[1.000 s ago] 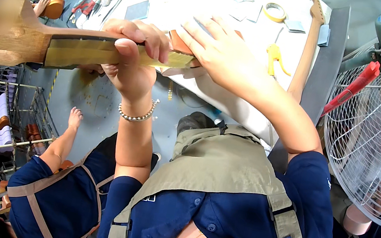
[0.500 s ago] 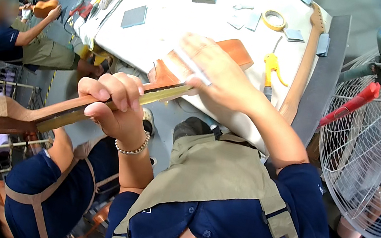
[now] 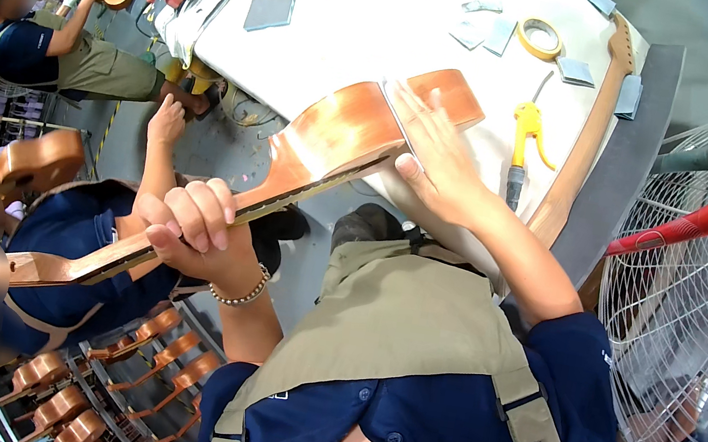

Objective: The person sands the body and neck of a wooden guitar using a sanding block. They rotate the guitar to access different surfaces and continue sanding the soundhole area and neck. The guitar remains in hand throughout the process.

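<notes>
A bare, reddish-brown wooden ukulele [image 3: 321,136] slants across in front of me, its body over the table's near edge and its headstock toward the lower left. My left hand [image 3: 201,228] is closed around the neck, fingers over the back and thumb beneath. Against the side of the body lies my right hand [image 3: 440,156], its fingers stretched flat over a thin pale sanding sheet [image 3: 398,114]. Only one edge of that sheet shows; the palm hides the rest. The dark fretboard edge [image 3: 313,188] faces me.
On the white-covered table [image 3: 337,40] are a yellow air blow gun [image 3: 529,129], a tape roll [image 3: 539,38], sanding pads [image 3: 270,10] and a loose neck [image 3: 578,156]. A caged fan [image 3: 677,303] stands right. A co-worker [image 3: 79,241] bends close by at left, near racked ukuleles [image 3: 80,433].
My right hand and the sheet have slid right along the ukulele's side, uncovering more of the body. The ukulele has turned, its headstock lower. The nearby co-worker has shifted, and an arm now shows.
</notes>
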`<state>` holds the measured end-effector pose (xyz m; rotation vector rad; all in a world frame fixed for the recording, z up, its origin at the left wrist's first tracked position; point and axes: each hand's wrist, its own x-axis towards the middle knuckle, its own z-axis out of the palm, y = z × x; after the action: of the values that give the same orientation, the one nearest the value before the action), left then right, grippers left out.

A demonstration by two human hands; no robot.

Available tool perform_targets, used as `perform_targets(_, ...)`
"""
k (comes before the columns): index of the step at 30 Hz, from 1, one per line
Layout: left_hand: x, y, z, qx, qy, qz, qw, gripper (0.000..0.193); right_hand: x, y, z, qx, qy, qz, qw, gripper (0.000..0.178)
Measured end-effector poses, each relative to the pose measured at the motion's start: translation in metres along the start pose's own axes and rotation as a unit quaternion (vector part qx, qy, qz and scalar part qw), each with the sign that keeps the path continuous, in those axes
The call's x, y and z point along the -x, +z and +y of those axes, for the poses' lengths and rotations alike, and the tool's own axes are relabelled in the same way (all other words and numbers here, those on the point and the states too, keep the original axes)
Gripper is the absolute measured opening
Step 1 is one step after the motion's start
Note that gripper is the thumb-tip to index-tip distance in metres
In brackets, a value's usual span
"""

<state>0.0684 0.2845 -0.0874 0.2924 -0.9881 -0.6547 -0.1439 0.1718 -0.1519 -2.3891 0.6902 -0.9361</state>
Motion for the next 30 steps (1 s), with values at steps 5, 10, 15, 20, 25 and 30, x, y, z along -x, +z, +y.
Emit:
perform_targets(5,0.002,0.017,-0.001,-0.092,0.017,-0.036,0.995,0.03,-0.037,-0.017,-0.039,0.124,-0.092,-0.031,0.987,0.067)
perform_targets(10,0.009,0.017,0.003,-0.112,0.027,0.013,0.993,0.029,-0.056,-0.012,-0.045,0.124,-0.181,-0.088,0.972,0.068)
perform_targets(15,0.034,-0.003,0.019,-0.044,0.028,0.081,0.995,0.029,-0.028,0.015,0.002,-0.06,-0.02,-0.058,0.996,0.064)
perform_targets(20,0.054,-0.016,0.031,-0.029,0.022,0.078,0.996,0.028,-0.021,-0.013,0.057,0.198,0.045,-0.099,0.974,0.061)
perform_targets(25,0.063,-0.026,0.034,0.013,0.023,0.105,0.994,0.026,-0.012,0.024,-0.001,0.044,-0.03,-0.065,0.997,0.059)
perform_targets(30,0.074,-0.044,0.043,0.022,0.01,0.136,0.99,0.026,-0.023,-0.005,0.045,0.236,0.092,-0.075,0.964,0.062)
